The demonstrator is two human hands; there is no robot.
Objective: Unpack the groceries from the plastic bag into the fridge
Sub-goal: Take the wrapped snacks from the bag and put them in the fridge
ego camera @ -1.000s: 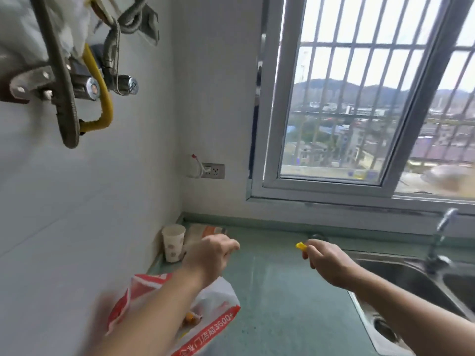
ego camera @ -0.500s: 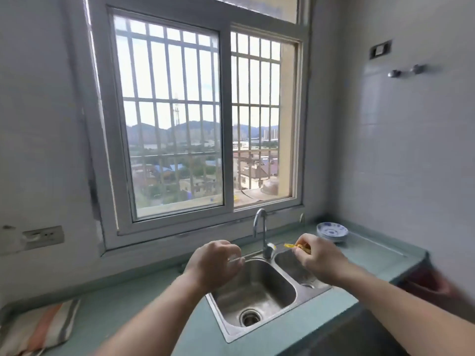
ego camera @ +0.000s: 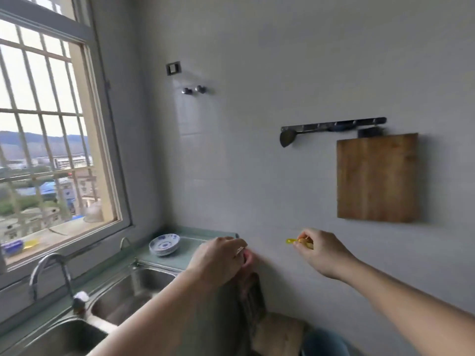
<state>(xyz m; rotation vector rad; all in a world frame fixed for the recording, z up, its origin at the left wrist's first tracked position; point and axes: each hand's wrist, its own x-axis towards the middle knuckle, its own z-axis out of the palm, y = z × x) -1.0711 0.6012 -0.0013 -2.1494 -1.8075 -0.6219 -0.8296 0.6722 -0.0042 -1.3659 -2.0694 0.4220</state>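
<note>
My right hand (ego camera: 318, 250) is stretched out toward the tiled wall and pinches a small yellow item (ego camera: 290, 241) between thumb and fingertips. To its left, my left hand (ego camera: 218, 255) hovers over the end of the green counter (ego camera: 185, 255) with its fingers curled. A small pale sliver (ego camera: 240, 250) shows at those fingertips, and I cannot tell what it is. Neither the plastic bag nor the fridge is in view.
A double steel sink (ego camera: 133, 286) with a faucet (ego camera: 48, 268) lies at lower left under the barred window (ego camera: 51, 124). Blue-patterned plates (ego camera: 164, 244) are stacked on the counter. A wooden cutting board (ego camera: 376, 178) and a hook rail (ego camera: 334, 125) hang on the wall.
My view has swung right, from the bag's corner past the window and sink to the right wall. Both hands have kept their hold and stay raised in front of me.
</note>
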